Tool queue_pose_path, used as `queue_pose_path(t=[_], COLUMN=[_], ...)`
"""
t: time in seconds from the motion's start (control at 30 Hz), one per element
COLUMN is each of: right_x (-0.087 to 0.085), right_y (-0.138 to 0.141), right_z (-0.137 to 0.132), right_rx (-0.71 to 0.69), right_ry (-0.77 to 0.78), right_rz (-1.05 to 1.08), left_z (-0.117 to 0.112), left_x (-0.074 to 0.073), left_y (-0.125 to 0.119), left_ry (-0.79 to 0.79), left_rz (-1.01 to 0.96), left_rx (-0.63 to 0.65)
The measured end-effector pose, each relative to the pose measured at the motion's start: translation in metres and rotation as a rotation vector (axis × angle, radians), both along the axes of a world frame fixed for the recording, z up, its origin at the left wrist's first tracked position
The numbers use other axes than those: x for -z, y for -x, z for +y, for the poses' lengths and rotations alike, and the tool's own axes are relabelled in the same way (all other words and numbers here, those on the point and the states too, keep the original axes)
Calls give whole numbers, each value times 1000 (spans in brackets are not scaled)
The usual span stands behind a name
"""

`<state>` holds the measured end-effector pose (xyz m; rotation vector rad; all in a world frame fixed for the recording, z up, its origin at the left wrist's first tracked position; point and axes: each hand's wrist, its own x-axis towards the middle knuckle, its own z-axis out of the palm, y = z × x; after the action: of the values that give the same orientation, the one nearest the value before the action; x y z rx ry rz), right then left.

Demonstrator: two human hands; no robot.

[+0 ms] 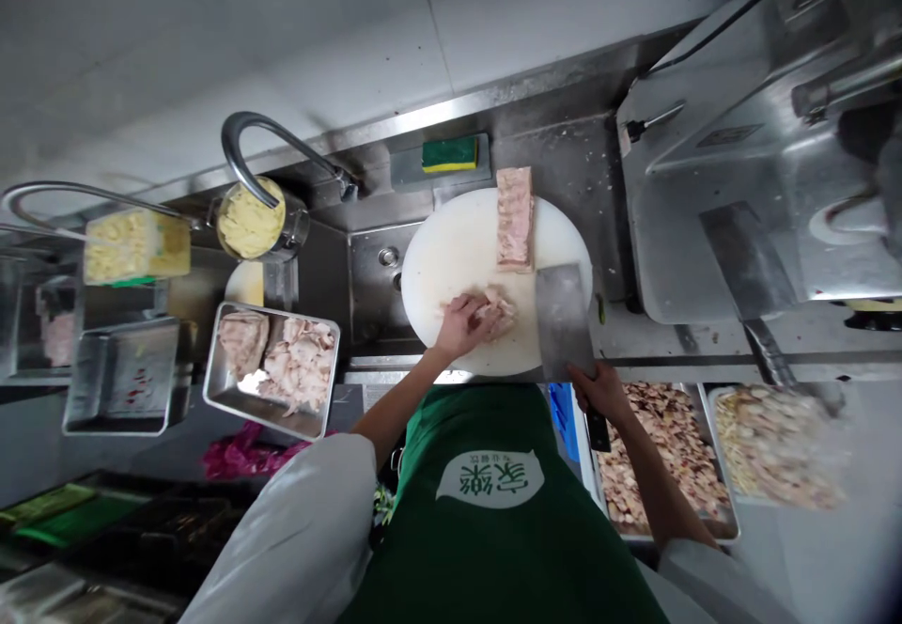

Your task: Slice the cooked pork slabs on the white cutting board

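My left hand (465, 323) is on the round white cutting board (451, 239), its fingers curled over a small heap of pale sliced meat (502, 309). The fingertips are partly smeared by motion. In my right hand (600, 391) is the handle of a broad cleaver (562, 309). The blade lies flat-side up over the board's right edge, apart from the slices. A long slab of pale meat (515, 220) rests at the back of the board, its far end reaching past the rim.
Left of the board are a sink (373, 276), a curved faucet (246, 126) and a metal tray of meat (272, 370). A green-yellow sponge (449, 154) lies behind. Rightward stand a metal machine (691, 220), another cleaver (748, 262) and a tray of chopped food (662, 455).
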<state>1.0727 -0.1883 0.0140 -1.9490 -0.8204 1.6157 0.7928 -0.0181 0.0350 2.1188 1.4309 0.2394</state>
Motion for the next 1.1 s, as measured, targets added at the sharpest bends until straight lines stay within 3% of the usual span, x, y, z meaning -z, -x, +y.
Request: queue_pose_path(t=[0.17,0.4,0.5,0.67,0.73,0.8,0.9,0.97,1.1], right_x=[0,-12,-14,-20,-22,-26,-39,-51,-68], right_y=[28,111,145,180,201,234,309,370,476], right_z=[4,9,17,24,27,36,59,75,99], right_rx=[5,-21,-43,-83,-139,-237,-490,-695,-1032], right_ry=[-4,-13,-53,-144,-218,-279,-317,-325,-334], right_rz=[56,52,28,-152,-241,-274,-242,-203,-155], left_z=[-21,-34,-33,-31,-29,-26,-32,-43,-68], left_x=[18,35,41,44,37,25,4,-5,1], left_y=[26,-15,-28,-13,13,57,150,221,344], left_ry=[-175,-208,-252,-321,-349,-384,-448,-484,-496], left_rz=[-75,-139,-193,-380,-421,-442,-421,-358,-242], left_rx=[-221,-44,-42,-123,-190,-284,-517,-751,-1174])
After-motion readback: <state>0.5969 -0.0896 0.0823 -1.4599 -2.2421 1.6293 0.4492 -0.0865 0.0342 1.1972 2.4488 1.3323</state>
